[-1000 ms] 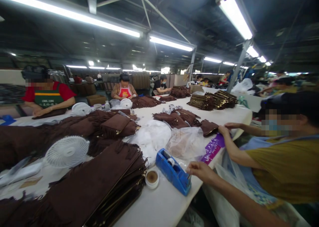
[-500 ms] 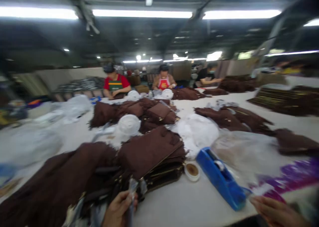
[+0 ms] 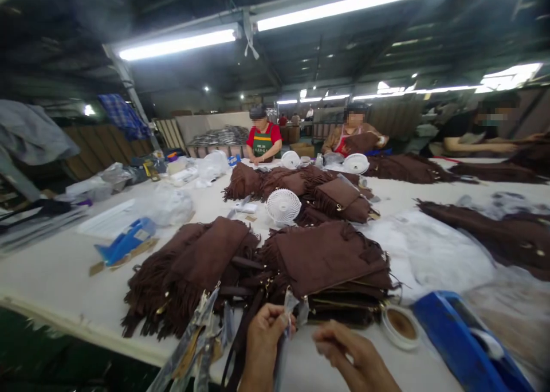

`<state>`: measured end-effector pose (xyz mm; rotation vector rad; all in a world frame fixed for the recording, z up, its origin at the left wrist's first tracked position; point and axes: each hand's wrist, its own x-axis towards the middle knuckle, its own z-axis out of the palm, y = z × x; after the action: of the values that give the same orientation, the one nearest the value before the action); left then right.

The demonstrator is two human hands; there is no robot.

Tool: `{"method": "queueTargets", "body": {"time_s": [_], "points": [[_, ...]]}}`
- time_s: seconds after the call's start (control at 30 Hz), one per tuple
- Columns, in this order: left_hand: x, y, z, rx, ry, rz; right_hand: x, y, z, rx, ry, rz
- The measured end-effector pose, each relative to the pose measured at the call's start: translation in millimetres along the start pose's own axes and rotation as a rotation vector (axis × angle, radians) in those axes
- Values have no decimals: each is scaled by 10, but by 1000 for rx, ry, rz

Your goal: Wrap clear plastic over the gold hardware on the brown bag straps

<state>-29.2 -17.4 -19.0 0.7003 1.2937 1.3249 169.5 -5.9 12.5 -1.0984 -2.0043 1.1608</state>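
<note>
My left hand (image 3: 266,340), closed in a pinch, grips a clear plastic sleeve (image 3: 291,301) at the front of a stack of brown fringed bags (image 3: 322,260). Just to its right is my right hand (image 3: 356,355), its thumb and fingers drawn together; what they hold, if anything, is too small to make out. A second pile of brown fringed bags (image 3: 197,254) lies to the left, with plastic-wrapped straps (image 3: 204,329) hanging toward me. On the right are a round white tub (image 3: 400,326) with a brown inside and a blue tape dispenser (image 3: 468,340).
Another blue tape dispenser (image 3: 129,240) rests on cardboard at the left. A small white fan (image 3: 283,206) stands behind the stacks, before more brown bags (image 3: 339,198). White plastic bags (image 3: 429,254) lie at the right. Several people sit across the white table (image 3: 51,277).
The view has swung left, so things appear further right. My right hand has come from beside the blue tape dispenser to near my left hand, which still grips the plastic sleeve.
</note>
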Motion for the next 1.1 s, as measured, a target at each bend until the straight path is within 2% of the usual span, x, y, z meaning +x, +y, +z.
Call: {"method": "queueTargets", "body": {"time_s": [0.1, 0.17, 0.33, 0.47, 0.6, 0.8, 0.97, 1.1], "points": [[-22, 29, -5, -2, -33, 65, 448, -217, 203, -91, -27, -160], [-39, 47, -4, 14, -39, 108, 576, -250, 262, -211, -38, -177], [-67, 67, -32, 99, -47, 138, 566, -278, 333, -500, -27, -136], [-66, 104, -76, 53, -86, 117, 563, -324, 400, -565, 9, -161], [-52, 143, -99, -46, -147, 54, 608, -258, 441, -629, 46, -198], [57, 1, -118, 37, -11, 57, 662, -122, 432, -549, 29, -237], [115, -129, -87, -194, -28, -13, 647, -97, 419, -390, 8, -151], [58, -78, -23, -369, -21, -80, 616, -101, 442, -293, 12, -81]]}}
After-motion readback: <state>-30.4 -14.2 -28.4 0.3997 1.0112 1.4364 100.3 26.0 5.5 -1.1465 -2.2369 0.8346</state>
